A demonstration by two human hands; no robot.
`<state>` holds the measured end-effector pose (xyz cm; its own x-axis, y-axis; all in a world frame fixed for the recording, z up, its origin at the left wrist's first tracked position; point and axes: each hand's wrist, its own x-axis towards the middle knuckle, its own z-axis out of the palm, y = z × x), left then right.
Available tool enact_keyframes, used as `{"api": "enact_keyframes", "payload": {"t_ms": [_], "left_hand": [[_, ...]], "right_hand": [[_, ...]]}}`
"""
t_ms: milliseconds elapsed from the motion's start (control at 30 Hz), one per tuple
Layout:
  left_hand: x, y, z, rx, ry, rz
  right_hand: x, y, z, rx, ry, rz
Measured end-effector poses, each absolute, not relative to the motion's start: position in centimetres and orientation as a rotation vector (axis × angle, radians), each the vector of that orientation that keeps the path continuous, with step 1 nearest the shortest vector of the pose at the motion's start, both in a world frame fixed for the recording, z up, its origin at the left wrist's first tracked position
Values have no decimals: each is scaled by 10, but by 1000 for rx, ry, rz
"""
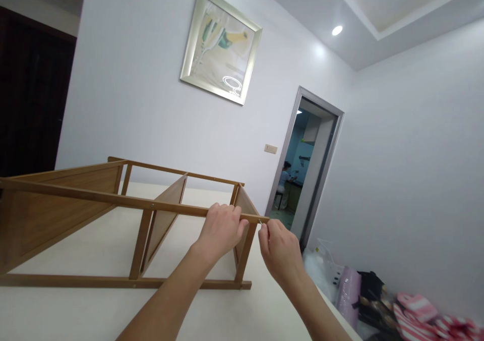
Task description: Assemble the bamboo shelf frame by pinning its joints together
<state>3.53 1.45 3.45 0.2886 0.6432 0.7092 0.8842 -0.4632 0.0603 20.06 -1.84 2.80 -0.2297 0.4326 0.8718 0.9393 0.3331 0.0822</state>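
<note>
A brown wooden shelf rack (170,208) lies on its side on a white tabletop (91,316), its shelf panels standing upright between the rails. My left hand (223,230) is wrapped over the upper near rail, close to its right end. Just right of it, my right hand (280,242) is closed at the rail's end, by a screw hole. A small bit of thin metal (260,222) shows between its fingertips and the rail; the rest is hidden in the fingers, so I cannot tell its kind.
Beyond the table is a white wall with a framed picture (221,43) and a doorway (302,154), where another person (283,179) sits. On the right lie a purple roll (348,293), a dark bag (372,285) and pink striped cloth (419,313).
</note>
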Motion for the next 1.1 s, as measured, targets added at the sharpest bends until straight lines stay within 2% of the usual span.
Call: {"api": "enact_keyframes", "payload": {"t_ms": [100, 233, 333, 400, 500, 667, 800, 933, 1100], "left_hand": [[35, 15, 34, -2218, -1377, -982], [36, 16, 33, -2214, -1379, -980], [36, 15, 34, -2207, -1390, -976], [37, 15, 35, -2213, -1393, -974], [36, 14, 35, -2228, -1393, -975], [36, 15, 34, -2224, -1383, -980], [37, 17, 32, -2216, -1381, -988], [36, 18, 32, -2222, -1381, -985], [36, 17, 32, -2223, -1367, -991]], "right_hand": [[204, -15, 33, -1288, -1771, -424], [206, -13, 31, -1266, -1509, 441], [202, -17, 26, -1084, -1153, 1040], [198, -20, 22, -898, -972, 1310], [193, -23, 18, -663, -770, 1532], [188, -24, 13, -409, -640, 1692], [187, -22, 4, -341, -715, 1642], [192, -22, -7, -545, -999, 1312], [211, -22, -2, -845, -1397, 645]]}}
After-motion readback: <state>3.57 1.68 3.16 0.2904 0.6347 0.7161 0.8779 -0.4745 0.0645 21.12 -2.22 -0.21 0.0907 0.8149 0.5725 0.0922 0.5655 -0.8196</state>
